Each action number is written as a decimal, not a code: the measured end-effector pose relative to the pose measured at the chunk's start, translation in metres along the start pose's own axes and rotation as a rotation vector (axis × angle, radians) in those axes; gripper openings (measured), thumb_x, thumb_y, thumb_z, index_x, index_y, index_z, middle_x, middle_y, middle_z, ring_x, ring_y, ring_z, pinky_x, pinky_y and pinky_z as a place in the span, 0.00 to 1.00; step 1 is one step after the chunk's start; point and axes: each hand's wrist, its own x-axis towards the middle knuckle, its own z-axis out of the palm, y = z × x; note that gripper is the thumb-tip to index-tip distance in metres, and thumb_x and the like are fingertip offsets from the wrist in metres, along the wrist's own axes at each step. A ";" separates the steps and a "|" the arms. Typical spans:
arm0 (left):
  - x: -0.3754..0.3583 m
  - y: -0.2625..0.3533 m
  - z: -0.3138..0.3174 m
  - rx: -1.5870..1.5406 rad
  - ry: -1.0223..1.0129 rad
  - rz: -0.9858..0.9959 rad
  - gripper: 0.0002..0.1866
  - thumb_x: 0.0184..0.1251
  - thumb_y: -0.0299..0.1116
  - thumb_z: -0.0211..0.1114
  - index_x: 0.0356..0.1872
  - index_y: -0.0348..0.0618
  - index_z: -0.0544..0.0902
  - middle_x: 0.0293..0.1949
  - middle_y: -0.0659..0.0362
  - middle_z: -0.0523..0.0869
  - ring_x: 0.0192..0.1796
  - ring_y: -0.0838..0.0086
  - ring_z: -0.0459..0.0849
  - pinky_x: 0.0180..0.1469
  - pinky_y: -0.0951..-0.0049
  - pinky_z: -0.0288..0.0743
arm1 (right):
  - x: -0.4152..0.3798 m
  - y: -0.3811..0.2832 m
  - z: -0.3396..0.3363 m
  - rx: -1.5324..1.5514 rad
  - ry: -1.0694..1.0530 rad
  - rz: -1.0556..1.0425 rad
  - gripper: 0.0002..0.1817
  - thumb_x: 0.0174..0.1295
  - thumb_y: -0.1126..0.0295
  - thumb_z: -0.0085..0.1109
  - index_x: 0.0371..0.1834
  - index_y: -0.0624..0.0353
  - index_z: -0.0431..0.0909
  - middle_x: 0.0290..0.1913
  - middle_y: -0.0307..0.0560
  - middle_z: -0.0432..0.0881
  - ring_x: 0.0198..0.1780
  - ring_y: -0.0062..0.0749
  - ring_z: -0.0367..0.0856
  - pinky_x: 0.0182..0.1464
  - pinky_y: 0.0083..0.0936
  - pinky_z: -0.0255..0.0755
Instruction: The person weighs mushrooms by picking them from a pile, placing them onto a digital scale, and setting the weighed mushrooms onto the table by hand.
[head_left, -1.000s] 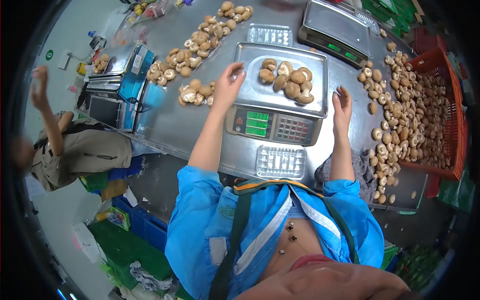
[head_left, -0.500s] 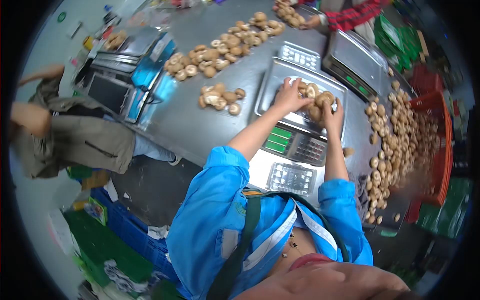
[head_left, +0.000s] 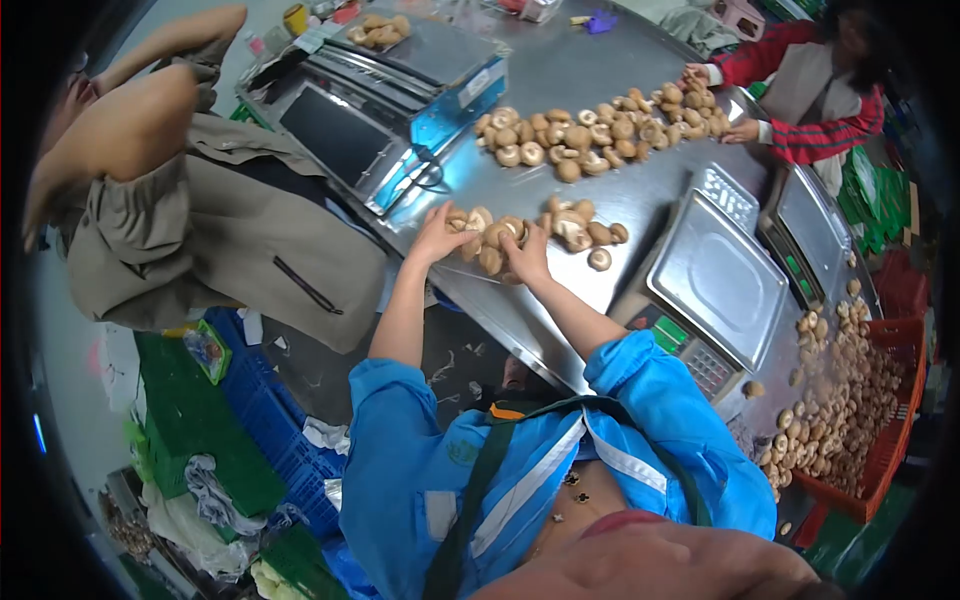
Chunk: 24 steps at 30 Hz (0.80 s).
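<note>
Several brown mushrooms [head_left: 490, 240] are gathered between my two hands, near the table's front edge at the left. My left hand [head_left: 438, 238] curves round their left side, and my right hand [head_left: 527, 252] presses against their right side. A clear tray seems to be under them, partly hidden. Just right of my right hand lies a small loose group of mushrooms [head_left: 580, 226]. The weighing scale [head_left: 718, 280] to the right has a bare metal pan.
A long mushroom pile [head_left: 600, 130] crosses the steel table [head_left: 540, 335]. A blue-edged machine [head_left: 440, 130] stands behind left. One person [head_left: 230, 230] is at the left, another [head_left: 810, 90] at the back right. An orange basket [head_left: 905, 400] of mushrooms lies right.
My hands have moved left from the scale with the mushrooms, and the scale pan is now bare. The view has turned towards the left, showing more of both other people.
</note>
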 end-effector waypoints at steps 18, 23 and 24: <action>-0.076 -0.001 0.101 -0.438 0.159 0.285 0.06 0.61 0.26 0.59 0.37 0.37 0.80 0.34 0.55 0.83 0.38 0.68 0.81 0.43 0.72 0.73 | -0.184 0.128 -0.234 -0.087 0.168 0.315 0.10 0.60 0.64 0.54 0.32 0.62 0.74 0.26 0.46 0.80 0.32 0.31 0.79 0.38 0.28 0.71; -0.139 0.106 0.198 -0.431 -0.490 0.627 0.05 0.59 0.26 0.60 0.35 0.40 0.81 0.34 0.56 0.83 0.37 0.68 0.81 0.41 0.72 0.74 | -0.300 0.160 -0.306 0.058 0.833 0.626 0.24 0.64 0.56 0.50 0.16 0.63 0.76 0.14 0.41 0.76 0.19 0.22 0.72 0.28 0.22 0.66; -0.149 0.115 0.216 -0.432 -0.603 0.687 0.05 0.59 0.26 0.60 0.35 0.41 0.82 0.34 0.55 0.83 0.37 0.67 0.82 0.41 0.72 0.74 | -0.319 0.176 -0.315 0.029 0.883 0.644 0.21 0.64 0.57 0.50 0.19 0.60 0.75 0.17 0.39 0.77 0.19 0.18 0.70 0.25 0.18 0.64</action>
